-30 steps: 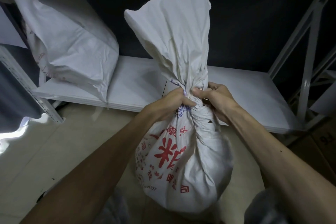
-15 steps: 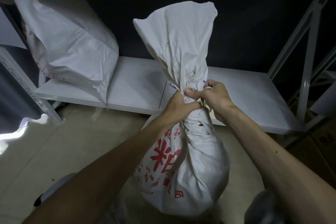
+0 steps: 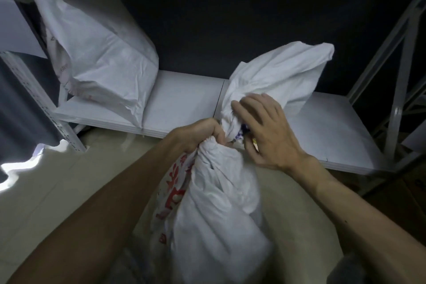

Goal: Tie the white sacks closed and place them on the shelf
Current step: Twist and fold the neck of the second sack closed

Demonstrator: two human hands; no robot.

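Head view: white shelf (image 3: 184, 104) spans mid-frame above pale floor (image 3: 57, 191). Lower centre, before it, is the white sack (image 3: 219, 214), its loose top flopped toward upper right. Second sack (image 3: 99, 53) leans on the shelf, upper left. Left grip (image 3: 198, 136) clenches the twisted neck; right grip (image 3: 265, 136), fingers spread, rests on that top.

Head-worn view looks down; close above the sack (image 3: 219, 214).

left hand (image 3: 198, 137): clenched, gripping | right hand (image 3: 265, 136): fingers spread
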